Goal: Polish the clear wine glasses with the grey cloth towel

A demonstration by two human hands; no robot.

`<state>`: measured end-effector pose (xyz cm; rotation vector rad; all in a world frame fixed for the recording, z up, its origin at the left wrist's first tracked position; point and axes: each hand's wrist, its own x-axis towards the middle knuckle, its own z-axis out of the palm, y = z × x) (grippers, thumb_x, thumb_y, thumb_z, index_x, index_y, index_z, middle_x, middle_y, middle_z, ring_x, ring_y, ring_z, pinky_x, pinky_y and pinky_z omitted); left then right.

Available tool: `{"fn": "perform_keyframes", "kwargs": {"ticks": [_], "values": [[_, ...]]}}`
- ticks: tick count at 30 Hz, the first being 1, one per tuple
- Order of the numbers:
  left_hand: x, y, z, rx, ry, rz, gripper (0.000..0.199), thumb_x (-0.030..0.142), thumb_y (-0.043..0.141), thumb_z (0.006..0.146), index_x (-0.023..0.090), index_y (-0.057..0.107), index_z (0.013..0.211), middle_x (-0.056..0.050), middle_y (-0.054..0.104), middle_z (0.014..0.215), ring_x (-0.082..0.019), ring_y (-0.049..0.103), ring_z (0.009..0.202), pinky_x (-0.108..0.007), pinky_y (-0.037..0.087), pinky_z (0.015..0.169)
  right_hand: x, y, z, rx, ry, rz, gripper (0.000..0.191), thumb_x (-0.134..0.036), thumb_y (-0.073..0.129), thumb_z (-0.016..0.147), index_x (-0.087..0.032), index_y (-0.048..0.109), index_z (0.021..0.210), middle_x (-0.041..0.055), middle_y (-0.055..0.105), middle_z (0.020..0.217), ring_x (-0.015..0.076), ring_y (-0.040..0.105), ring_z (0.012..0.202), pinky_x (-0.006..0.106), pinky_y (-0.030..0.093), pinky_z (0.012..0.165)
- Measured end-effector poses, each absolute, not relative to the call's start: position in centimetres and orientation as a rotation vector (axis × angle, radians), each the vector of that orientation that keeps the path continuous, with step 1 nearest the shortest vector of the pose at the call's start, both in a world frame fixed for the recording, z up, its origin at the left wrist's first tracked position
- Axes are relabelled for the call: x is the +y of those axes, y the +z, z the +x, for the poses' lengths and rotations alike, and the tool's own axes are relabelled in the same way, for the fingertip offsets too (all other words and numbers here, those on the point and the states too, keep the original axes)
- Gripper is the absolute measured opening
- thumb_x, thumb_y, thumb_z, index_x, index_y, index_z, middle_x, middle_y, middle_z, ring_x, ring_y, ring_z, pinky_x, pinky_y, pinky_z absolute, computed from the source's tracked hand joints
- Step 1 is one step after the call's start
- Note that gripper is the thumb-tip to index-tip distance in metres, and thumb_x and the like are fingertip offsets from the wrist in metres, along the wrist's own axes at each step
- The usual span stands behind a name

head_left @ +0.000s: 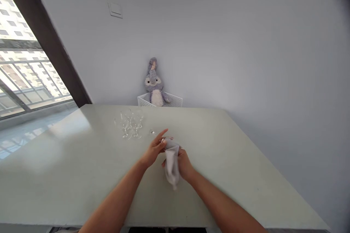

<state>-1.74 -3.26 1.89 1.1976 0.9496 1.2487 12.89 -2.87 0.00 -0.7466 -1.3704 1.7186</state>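
Near the middle of the pale table point(218, 174), my left hand point(155, 150) is closed around a clear glass point(167, 139), its index finger stretched out past the rim. My right hand point(184, 162) grips a light grey cloth point(171, 164) against the glass, and the cloth's loose end hangs down toward me, slightly blurred. The cloth and fingers hide most of the glass. Just beyond my left hand lies a small clear glass piece point(152, 131), too small to make out fully.
Several clear stemmed glasses point(131, 123) stand in a cluster at the back left of the table. Behind the far edge, a plush rabbit point(154, 83) sits in a white perforated basket point(176, 101) by the wall. A window is at the left.
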Motion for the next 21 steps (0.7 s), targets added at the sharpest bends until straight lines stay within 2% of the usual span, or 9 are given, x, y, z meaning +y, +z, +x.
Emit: {"fn": "perform_keyframes", "kwargs": {"ticks": [3, 5, 7, 9, 12, 14, 16, 18, 21], "values": [[-3.0, 1.7, -1.7, 1.138, 1.172, 1.197, 0.052, 0.051, 0.034, 0.083, 0.02, 0.047, 0.122, -0.001, 0.057, 0.072, -0.011, 0.05, 0.06, -0.024, 0.042, 0.057, -3.4, -0.4, 12.7, -1.86, 1.093, -0.946, 0.023, -0.04, 0.06, 0.068, -0.016, 0.062, 0.068, 0.0067, 0.064, 0.071, 0.0201, 0.056, 0.071, 0.028, 0.039, 0.067], [-3.0, 1.6, -1.7, 1.28, 1.128, 1.318, 0.055, 0.052, 0.023, 0.085, 0.018, 0.052, 0.117, -0.002, 0.057, 0.068, -0.012, 0.052, 0.058, -0.025, 0.043, 0.057, -3.0, -0.2, 13.0, -1.927, 0.986, -1.002, 0.026, -0.042, 0.059, 0.069, -0.016, 0.063, 0.072, 0.0076, 0.065, 0.075, 0.0216, 0.057, 0.075, 0.029, 0.038, 0.07], [-3.2, 1.7, -1.8, 1.49, 1.109, 1.572, 0.052, 0.049, 0.022, 0.087, 0.018, 0.053, 0.116, -0.003, 0.06, 0.068, -0.015, 0.055, 0.062, -0.029, 0.045, 0.063, -2.2, 0.2, 13.4, -1.758, 1.159, -1.044, 0.029, -0.044, 0.058, 0.07, -0.016, 0.063, 0.076, 0.0067, 0.065, 0.075, 0.0207, 0.057, 0.072, 0.028, 0.04, 0.065], [-3.6, 2.0, -1.8, 1.73, 1.122, 1.941, 0.042, 0.042, 0.031, 0.087, 0.02, 0.054, 0.114, -0.006, 0.064, 0.079, -0.019, 0.059, 0.078, -0.036, 0.043, 0.078, -1.2, 0.7, 14.0, -1.413, 1.432, -1.027, 0.033, -0.046, 0.06, 0.068, -0.016, 0.063, 0.079, 0.0052, 0.065, 0.074, 0.0188, 0.057, 0.066, 0.028, 0.041, 0.061], [-3.8, 2.4, -1.9, 1.887, 1.145, 2.46, 0.034, 0.027, 0.044, 0.083, 0.023, 0.053, 0.116, -0.009, 0.058, 0.111, -0.026, 0.044, 0.115, -0.045, 0.025, 0.1, 0.0, 1.2, 14.9, -1.015, 1.744, -0.93, 0.035, -0.043, 0.067, 0.061, -0.015, 0.063, 0.079, 0.0042, 0.065, 0.07, 0.0167, 0.058, 0.062, 0.028, 0.044, 0.062], [-3.8, 2.3, -1.8, 1.874, 1.078, 2.652, 0.035, 0.021, 0.046, 0.082, 0.023, 0.051, 0.117, -0.009, 0.059, 0.11, -0.025, 0.04, 0.12, -0.047, 0.015, 0.104, 0.3, 1.3, 15.5, -0.997, 1.864, -0.888, 0.035, -0.041, 0.07, 0.059, -0.014, 0.063, 0.079, 0.0041, 0.064, 0.069, 0.0157, 0.057, 0.061, 0.028, 0.044, 0.063], [-3.7, 1.9, -1.8, 1.84, 0.962, 2.723, 0.033, 0.02, 0.044, 0.084, 0.022, 0.052, 0.116, -0.007, 0.064, 0.092, -0.023, 0.051, 0.107, -0.046, 0.016, 0.103, 0.4, 1.6, 16.2, -1.179, 1.885, -0.871, 0.034, -0.041, 0.067, 0.063, -0.014, 0.064, 0.082, 0.0034, 0.064, 0.07, 0.0149, 0.057, 0.061, 0.027, 0.043, 0.061], [-3.6, 1.4, -1.8, 1.811, 0.836, 2.695, 0.032, 0.026, 0.042, 0.085, 0.021, 0.052, 0.115, -0.005, 0.065, 0.079, -0.02, 0.059, 0.088, -0.041, 0.027, 0.097, 0.7, 2.1, 17.3, -1.57, 1.759, -0.873, 0.028, -0.037, 0.063, 0.066, -0.014, 0.064, 0.083, 0.0021, 0.064, 0.072, 0.015, 0.056, 0.062, 0.026, 0.042, 0.06], [-3.5, 1.0, -1.5, 1.793, 0.702, 2.506, 0.031, 0.036, 0.043, 0.084, 0.023, 0.055, 0.109, -0.004, 0.065, 0.076, -0.018, 0.059, 0.073, -0.03, 0.04, 0.075, 1.6, 3.8, 19.9, -2.25, 1.175, -0.938, 0.014, -0.025, 0.057, 0.07, -0.017, 0.067, 0.076, 0.0003, 0.065, 0.072, 0.0163, 0.056, 0.066, 0.026, 0.04, 0.062]]}}
